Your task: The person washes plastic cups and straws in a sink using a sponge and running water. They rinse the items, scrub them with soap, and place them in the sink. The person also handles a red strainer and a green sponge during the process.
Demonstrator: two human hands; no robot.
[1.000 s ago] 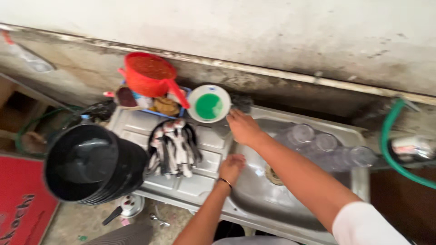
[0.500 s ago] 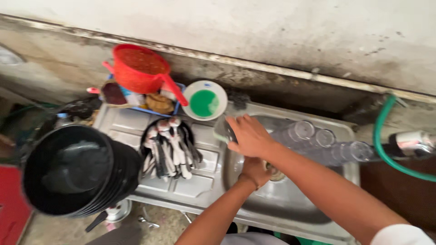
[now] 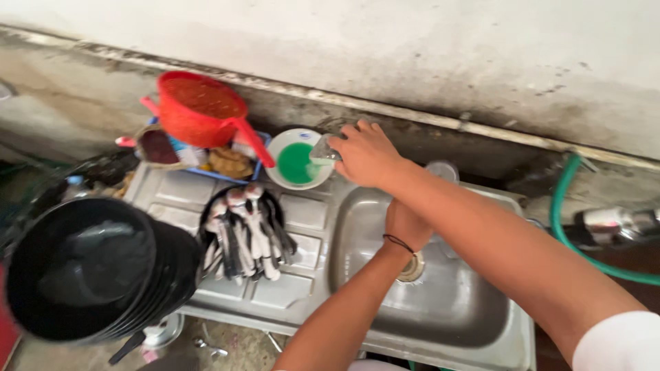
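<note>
Since half a second ago my right hand (image 3: pixel 366 152) has gone up from the sink (image 3: pixel 440 302) to the white bowl (image 3: pixel 297 162) of green liquid, which stands just past the sink's back left corner, and it carries a small pale sponge (image 3: pixel 323 150) (I think it is a sponge, the picture is soft here). The fingers are clenched on it and its tip is over the bowl's right rim, touching or nearly so. My left hand (image 3: pixel 405 223) is lower, inside the sink near the drain (image 3: pixel 411 268); my right forearm crosses over it, so I cannot tell if it grasps something.

Left of the sink, on the drainboard, lies a black plate with spoons (image 3: pixel 249 230), and further left a stack of black bowls (image 3: pixel 96 268). Behind the spoons sits a red strainer (image 3: pixel 199 110).

I judge the step is loading the sponge with soap. Next it needs a short dip, then coming back over the sink.
</note>
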